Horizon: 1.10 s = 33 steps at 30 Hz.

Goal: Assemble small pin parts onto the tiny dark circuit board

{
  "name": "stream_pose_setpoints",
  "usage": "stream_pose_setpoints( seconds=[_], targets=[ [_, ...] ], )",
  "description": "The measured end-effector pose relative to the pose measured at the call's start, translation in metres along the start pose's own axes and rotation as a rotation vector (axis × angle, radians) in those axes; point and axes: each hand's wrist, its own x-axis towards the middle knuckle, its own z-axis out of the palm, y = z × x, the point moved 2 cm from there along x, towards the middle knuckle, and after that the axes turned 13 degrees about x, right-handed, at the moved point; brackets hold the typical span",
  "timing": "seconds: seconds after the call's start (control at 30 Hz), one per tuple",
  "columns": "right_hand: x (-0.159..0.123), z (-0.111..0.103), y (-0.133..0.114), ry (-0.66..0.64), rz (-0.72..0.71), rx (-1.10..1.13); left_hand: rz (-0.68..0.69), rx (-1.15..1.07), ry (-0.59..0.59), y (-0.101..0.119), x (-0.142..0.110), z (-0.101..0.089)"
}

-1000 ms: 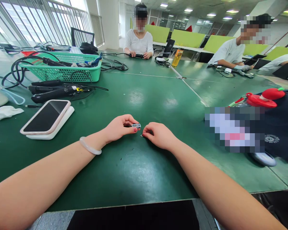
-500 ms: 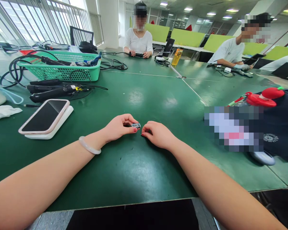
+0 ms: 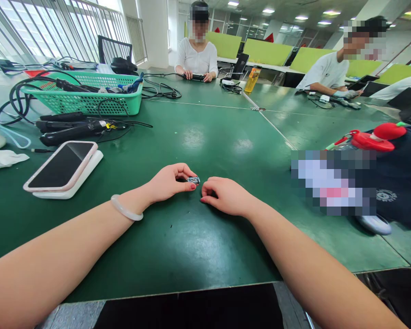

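Observation:
My left hand pinches a small circuit board between thumb and fingers, a little above the green table. The board is dark, with fine white and blue markings; my fingertips cover its left end. A white bangle circles my left wrist. Just to the right of the board, and apart from it, my right hand is curled with thumb and fingertips close together, low over the table. Whether anything tiny sits in its fingers, I cannot make out.
At left lie a phone on a white box, black handled tools and a green basket with cables. A dark bag and a grey mouse are at right. Two people sit across the table.
My right hand has dropped slightly toward the table and moved a little away from the board. The left hand keeps its grip, almost still. The view has shifted slightly.

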Motion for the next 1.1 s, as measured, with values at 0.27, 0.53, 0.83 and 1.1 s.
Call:
stream_pose_setpoints(
  seconds=[0.27,0.53,0.83,1.1],
  targets=[
    [-0.001,-0.007,0.015,0.116,0.127,-0.108,-0.011,0.069,0.001,0.0,0.001,0.002],
    [0.004,-0.002,0.018,0.144,0.166,-0.216,0.023,0.121,-0.002,0.0,0.001,0.003],
    [0.006,-0.007,0.011,0.342,0.158,-0.142,0.033,0.206,0.011,-0.001,0.001,0.004],
    [0.007,0.004,-0.011,0.331,0.02,-0.046,0.039,0.223,0.001,-0.002,0.001,0.006]
  ],
)
